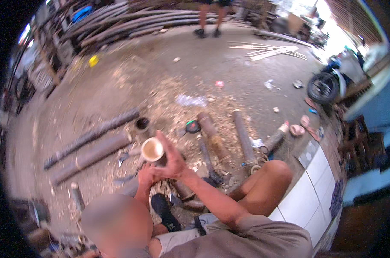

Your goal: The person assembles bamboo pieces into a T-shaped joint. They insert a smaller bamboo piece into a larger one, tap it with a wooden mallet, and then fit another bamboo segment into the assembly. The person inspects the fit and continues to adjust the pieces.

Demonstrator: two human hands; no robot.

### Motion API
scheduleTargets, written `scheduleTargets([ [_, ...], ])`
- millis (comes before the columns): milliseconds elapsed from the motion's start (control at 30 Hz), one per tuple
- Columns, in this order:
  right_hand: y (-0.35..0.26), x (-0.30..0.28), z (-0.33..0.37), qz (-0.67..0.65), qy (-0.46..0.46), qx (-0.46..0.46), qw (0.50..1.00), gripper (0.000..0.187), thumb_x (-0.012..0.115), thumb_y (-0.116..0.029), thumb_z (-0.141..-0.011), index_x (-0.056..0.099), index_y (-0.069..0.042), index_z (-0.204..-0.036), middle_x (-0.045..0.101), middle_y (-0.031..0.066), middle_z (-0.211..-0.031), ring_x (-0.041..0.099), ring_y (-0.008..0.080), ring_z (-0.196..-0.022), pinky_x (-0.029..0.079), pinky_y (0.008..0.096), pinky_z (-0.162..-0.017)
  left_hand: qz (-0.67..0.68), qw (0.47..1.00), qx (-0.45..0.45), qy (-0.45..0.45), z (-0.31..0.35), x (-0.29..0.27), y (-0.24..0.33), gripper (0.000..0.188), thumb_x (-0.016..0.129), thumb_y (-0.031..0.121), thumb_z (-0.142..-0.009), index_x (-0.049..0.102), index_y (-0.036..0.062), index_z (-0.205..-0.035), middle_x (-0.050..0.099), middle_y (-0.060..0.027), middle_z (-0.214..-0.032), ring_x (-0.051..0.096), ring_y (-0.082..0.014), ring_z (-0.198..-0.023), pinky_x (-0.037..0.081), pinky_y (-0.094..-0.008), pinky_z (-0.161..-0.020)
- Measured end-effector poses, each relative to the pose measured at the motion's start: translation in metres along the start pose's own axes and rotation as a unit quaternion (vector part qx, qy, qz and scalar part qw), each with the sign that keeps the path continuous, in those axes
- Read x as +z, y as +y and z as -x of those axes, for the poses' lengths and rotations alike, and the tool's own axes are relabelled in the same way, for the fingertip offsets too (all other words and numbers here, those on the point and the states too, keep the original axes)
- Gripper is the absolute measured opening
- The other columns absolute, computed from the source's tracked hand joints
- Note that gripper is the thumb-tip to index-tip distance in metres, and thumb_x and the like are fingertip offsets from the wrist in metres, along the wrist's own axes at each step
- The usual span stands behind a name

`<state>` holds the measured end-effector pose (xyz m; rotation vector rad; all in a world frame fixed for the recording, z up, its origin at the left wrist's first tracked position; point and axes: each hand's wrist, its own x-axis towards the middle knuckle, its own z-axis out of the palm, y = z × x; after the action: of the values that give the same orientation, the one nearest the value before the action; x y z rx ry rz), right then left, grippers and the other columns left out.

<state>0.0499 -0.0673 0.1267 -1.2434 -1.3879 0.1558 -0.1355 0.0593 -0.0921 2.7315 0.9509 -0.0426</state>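
In front of me my right hand (pixel 174 160) is wrapped around a short bamboo tube (pixel 153 149). Its pale, round open end tilts up toward me. My left hand (pixel 147 175) is closed low on the same tube, close against the right palm; its fingers are partly hidden. Just beyond stands another hollow brown tube (pixel 141 124) with a dark opening. Below my hands, a dark-shod foot (pixel 164 210) rests among shavings.
Two long brown poles (pixel 92 159) lie at left. Thick brown lengths (pixel 214 137) and a thinner one (pixel 244 137) lie at right, near a round black-and-green object (pixel 193 126). White tiles (pixel 306 198) edge the right. A person's legs (pixel 210 19), stacked poles (pixel 147 23) and a motorbike (pixel 324 86) are farther off.
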Motion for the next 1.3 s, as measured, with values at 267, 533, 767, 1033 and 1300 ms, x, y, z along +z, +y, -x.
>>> scheduleTargets([
  [267, 0.005, -0.013, -0.029, -0.041, 0.050, 0.080, 0.995, 0.079, 0.089, -0.039, -0.075, 0.051, -0.005, -0.135, 0.063, 0.0198, -0.126, 0.066, 0.0352, -0.116, 0.052, 0.0441, -0.099, 0.411, 0.897, 0.059, 0.149, 0.005, -0.075, 0.118, 0.070, 0.078, 0.039, -0.087, 0.055, 0.0074, -0.145, 0.061, -0.0208, -0.139, 0.057, -0.0315, -0.130, 0.043, -0.0444, -0.108],
  [533, 0.002, -0.001, -0.037, -0.055, 0.058, 0.081, 0.993, 0.080, 0.087, -0.044, -0.077, 0.051, -0.003, -0.136, 0.066, 0.0179, -0.116, 0.068, 0.0287, -0.106, 0.054, 0.0414, -0.093, 0.760, 0.563, -0.128, 0.297, -0.019, -0.084, 0.114, 0.076, 0.031, 0.065, -0.106, 0.045, 0.0092, -0.154, 0.054, -0.0113, -0.152, 0.051, -0.0259, -0.139, 0.037, -0.0479, -0.112],
  [767, 0.003, -0.012, -0.026, -0.086, 0.067, 0.076, 0.991, 0.070, 0.078, -0.047, -0.087, 0.055, -0.002, -0.135, 0.069, 0.0164, -0.111, 0.069, 0.0267, -0.102, 0.054, 0.0386, -0.091, 0.712, 0.609, -0.091, 0.337, -0.047, -0.108, 0.132, 0.073, 0.031, 0.069, -0.106, 0.048, 0.0135, -0.149, 0.057, -0.0071, -0.142, 0.051, -0.0253, -0.137, 0.039, -0.0454, -0.114],
  [1033, -0.012, -0.005, -0.034, -0.165, 0.068, 0.167, 0.970, 0.045, 0.071, -0.044, -0.093, 0.070, 0.000, -0.103, 0.072, 0.0121, -0.092, 0.069, 0.0177, -0.088, 0.054, 0.0343, -0.078, 0.852, 0.424, -0.006, 0.308, -0.069, -0.060, 0.108, 0.073, 0.028, 0.067, -0.107, 0.048, 0.0099, -0.148, 0.057, -0.0087, -0.142, 0.055, -0.0254, -0.131, 0.043, -0.0409, -0.113],
  [1300, 0.007, -0.018, -0.036, -0.168, 0.017, 0.128, 0.977, 0.049, 0.072, -0.049, -0.086, 0.071, -0.002, -0.099, 0.072, 0.0154, -0.086, 0.072, 0.0248, -0.081, 0.056, 0.0391, -0.074, 0.665, 0.582, -0.153, 0.443, -0.051, -0.090, 0.152, 0.067, 0.029, 0.065, -0.108, 0.052, 0.0070, -0.133, 0.060, -0.0075, -0.128, 0.060, -0.0239, -0.116, 0.048, -0.0424, -0.105],
])
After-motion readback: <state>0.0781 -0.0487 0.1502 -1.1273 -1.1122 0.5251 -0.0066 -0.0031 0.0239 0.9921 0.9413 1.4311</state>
